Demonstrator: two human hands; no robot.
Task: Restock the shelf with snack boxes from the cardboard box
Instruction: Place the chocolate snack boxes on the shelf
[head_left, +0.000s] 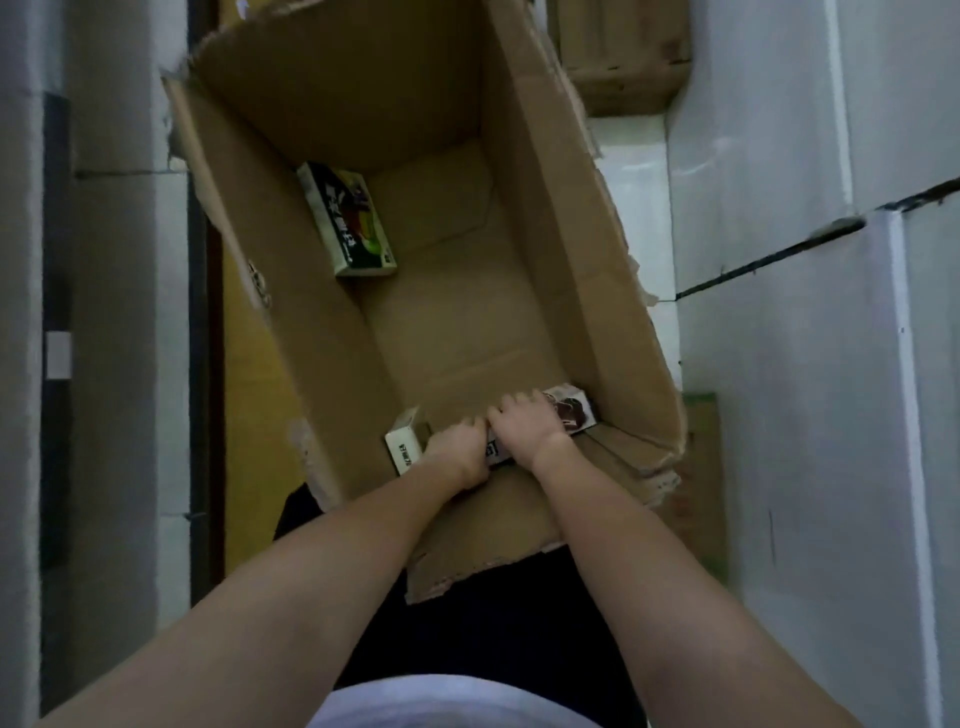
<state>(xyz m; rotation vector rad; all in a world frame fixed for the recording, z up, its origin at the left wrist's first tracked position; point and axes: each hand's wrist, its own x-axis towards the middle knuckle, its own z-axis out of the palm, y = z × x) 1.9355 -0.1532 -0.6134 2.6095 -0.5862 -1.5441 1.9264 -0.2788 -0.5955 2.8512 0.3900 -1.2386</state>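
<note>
Hands are reaching down into the cardboard box (545, 218), both at its near end. The left hand (457, 452) is curling its fingers over a white snack box (404, 447) standing by the near-left corner, while the right hand (527, 423) is gripping a second snack box (571, 410) lying along the near wall, fingers wrapped over its top. A third snack box with green print (345, 223) is leaning against the left wall farther in, well apart from the others. White cartons (810, 364) are standing beside the box on the right.
</note>
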